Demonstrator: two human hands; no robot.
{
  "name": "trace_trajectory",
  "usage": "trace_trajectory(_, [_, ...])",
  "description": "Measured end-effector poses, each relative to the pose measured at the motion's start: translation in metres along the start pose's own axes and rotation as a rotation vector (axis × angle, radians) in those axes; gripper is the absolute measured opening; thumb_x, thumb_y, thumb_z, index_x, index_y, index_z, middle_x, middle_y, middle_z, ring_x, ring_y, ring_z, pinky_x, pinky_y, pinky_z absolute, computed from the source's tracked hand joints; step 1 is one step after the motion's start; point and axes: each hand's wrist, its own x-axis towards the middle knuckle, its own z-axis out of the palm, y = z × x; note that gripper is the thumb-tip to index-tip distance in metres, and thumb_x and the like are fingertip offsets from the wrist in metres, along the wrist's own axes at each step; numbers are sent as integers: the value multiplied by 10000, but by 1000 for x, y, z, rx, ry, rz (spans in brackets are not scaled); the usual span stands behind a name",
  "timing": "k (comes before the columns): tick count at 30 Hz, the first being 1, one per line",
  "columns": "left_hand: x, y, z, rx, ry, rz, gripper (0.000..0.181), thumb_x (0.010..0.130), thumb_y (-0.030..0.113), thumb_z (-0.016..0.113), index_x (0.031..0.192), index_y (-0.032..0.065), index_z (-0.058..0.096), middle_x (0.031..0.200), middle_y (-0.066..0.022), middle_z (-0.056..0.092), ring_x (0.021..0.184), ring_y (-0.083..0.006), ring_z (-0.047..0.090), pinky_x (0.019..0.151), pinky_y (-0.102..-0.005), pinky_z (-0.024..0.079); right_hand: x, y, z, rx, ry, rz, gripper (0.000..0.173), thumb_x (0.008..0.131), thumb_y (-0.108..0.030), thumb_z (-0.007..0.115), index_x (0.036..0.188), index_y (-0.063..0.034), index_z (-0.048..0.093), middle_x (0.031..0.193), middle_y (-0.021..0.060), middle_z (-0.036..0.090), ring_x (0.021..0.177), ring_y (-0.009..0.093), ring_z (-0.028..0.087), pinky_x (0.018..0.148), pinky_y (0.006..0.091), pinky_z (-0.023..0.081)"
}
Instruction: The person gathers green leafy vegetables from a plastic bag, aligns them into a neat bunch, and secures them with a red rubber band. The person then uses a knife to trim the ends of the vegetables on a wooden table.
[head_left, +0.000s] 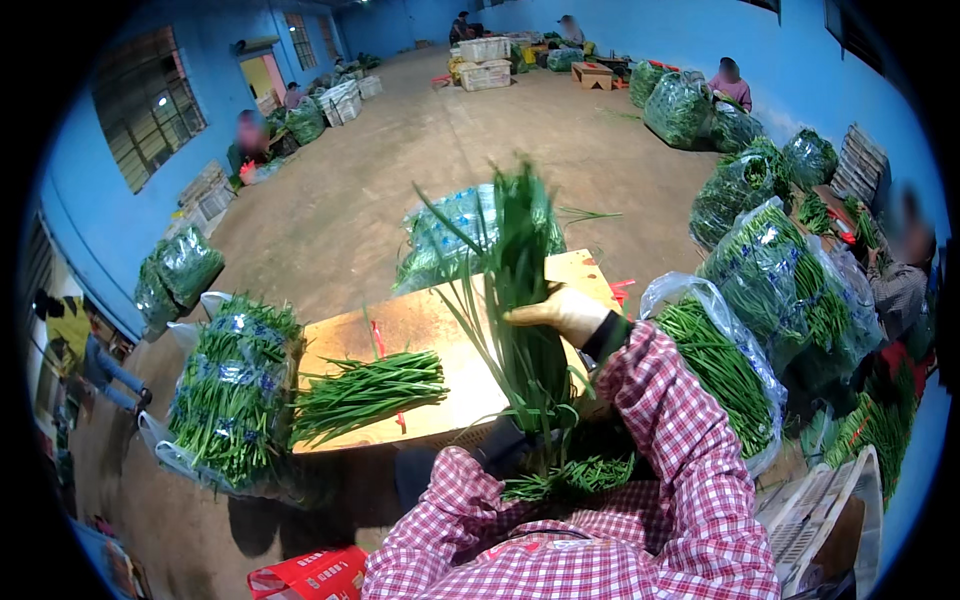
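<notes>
My right hand (566, 311), in a pale glove, grips a tall bunch of long green stalks with flat leaves (525, 300) held upright over the right part of a wooden table (465, 360). Part of the bunch is blurred. My left hand is out of sight; only its checked sleeve (469, 476) shows, ending below the table's near edge. On the table's left part lies a bundle of green stalks (375, 390), with a red tie (377, 339) beyond it and another red strip at its near side. More green stalks (574, 478) lie in my lap.
A bag packed with green bunches (232, 390) stands left of the table, another open bag of stalks (712, 367) to the right. Wrapped bundles (457, 225) lie beyond the table. A white plastic crate (817, 517) is at lower right. A co-worker (904, 270) sits at far right.
</notes>
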Motion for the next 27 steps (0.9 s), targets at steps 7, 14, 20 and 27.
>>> trace_trajectory(7, [-2, 67, -4, 1071, -52, 216, 520, 838, 10, 720, 1310, 0, 502, 1239, -159, 629, 1004, -243, 671, 820, -379, 574, -1, -25, 9, 415, 129, -180, 311, 841, -88, 750, 1134, -15, 673, 1024, 57, 724, 898, 106, 653, 826, 273, 521])
trace_trajectory(14, [-1, 136, 26, 118, -131, 258, 546, 983, 266, 568, 1438, 37, 370, 1358, -186, 514, 1217, -310, 552, 1003, -452, 497, -11, -60, 22, 248, 112, -294, 340, 855, -55, 744, 1179, -13, 652, 1084, 49, 711, 969, 95, 631, 881, 263, 510])
trace_trajectory(20, [25, 136, 16, 1056, 142, 583, 571, 876, -7, 688, 1396, 38, 454, 1256, -118, 598, 1117, -220, 589, 923, -370, 512, 2, -13, 10, -228, 98, -172, 615, 789, -252, 810, 1318, -60, 561, 1160, 100, 690, 1053, 181, 641, 922, 318, 499])
trace_trajectory(27, [51, 124, 5, 627, 73, 424, 416, 1036, 246, 463, 1404, 53, 443, 1372, -121, 518, 1203, -239, 558, 1021, -383, 488, 11, -5, -3, -458, -56, -386, 936, 673, -470, 854, 1389, -31, 440, 1133, 176, 667, 1045, 279, 646, 905, 352, 500])
